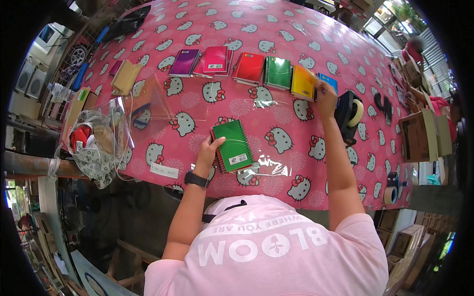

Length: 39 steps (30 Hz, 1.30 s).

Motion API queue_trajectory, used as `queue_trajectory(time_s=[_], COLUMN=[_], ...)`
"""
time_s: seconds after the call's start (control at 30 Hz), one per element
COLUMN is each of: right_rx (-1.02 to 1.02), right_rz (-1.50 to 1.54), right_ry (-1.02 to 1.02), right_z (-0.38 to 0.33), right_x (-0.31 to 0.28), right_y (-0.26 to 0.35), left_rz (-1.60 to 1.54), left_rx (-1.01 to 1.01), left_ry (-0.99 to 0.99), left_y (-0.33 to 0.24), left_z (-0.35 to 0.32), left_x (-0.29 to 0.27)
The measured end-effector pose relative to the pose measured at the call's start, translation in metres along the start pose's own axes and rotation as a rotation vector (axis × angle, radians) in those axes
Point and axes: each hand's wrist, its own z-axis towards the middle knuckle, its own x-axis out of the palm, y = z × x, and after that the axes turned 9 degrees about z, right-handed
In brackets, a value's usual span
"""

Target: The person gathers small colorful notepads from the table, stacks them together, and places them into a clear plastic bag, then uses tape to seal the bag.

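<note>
A small stack of spiral notebooks, green on top (234, 144), is in my left hand (209, 151), just above the table near its front edge. My left thumb lies over the green cover; a reddish edge shows beneath it. My right hand (326, 98) reaches far to the right, its fingers closed at the right edge of a yellow spiral notebook (301, 83). That notebook's upper corner looks blurred. Partly behind my right hand lies a blue notebook (328, 82). To the left in the row are a green (277, 72), a red (249, 67), a pink (215, 59) and a purple notebook (184, 62).
Right of my right forearm stands a black tape dispenser (348, 116). Clear plastic sheets (153, 101), tan pads (127, 76) and a patterned cloth bag (98, 160) lie at the left. An open cardboard box (419, 133) and another person (414, 49) are at the right.
</note>
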Motion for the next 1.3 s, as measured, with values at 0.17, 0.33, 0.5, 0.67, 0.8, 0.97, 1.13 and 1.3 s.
queue_trajectory(time_s=[0.17, 0.33, 0.5, 0.67, 0.8, 0.97, 1.13, 1.3], right_rx=[0.529, 0.617, 0.518, 0.286, 0.510, 0.561, 0.570, 0.531], right_rz=[0.825, 0.512, 0.363, -0.455, -0.878, -0.809, -0.905, -0.956], right_ry=[-0.046, 0.467, 0.610, 0.222, 0.480, 0.789, 0.739, 0.489], right_z=[-0.026, -0.137, -0.101, 0.013, 0.033, 0.063, 0.062, 0.092], right_x=[-0.003, 0.027, 0.026, -0.005, 0.002, 0.002, 0.028, -0.003], right_y=[0.099, 0.180, 0.160, -0.013, -0.023, -0.027, -0.011, -0.021], left_rz=[0.024, -0.197, 0.068, 0.099, 0.017, -0.063, -0.056, -0.044], left_rx=[0.051, -0.027, 0.072, 0.149, 0.098, 0.049, 0.089, 0.104], left_ry=[-0.060, 0.080, 0.078, 0.095, 0.030, 0.042, 0.037, 0.043], left_y=[0.003, 0.000, 0.015, 0.004, 0.003, -0.006, 0.004, 0.010], left_z=[-0.001, -0.003, -0.001, -0.004, -0.009, -0.016, -0.010, -0.005], left_x=[-0.001, -0.002, -0.013, 0.007, 0.003, 0.006, 0.001, 0.002])
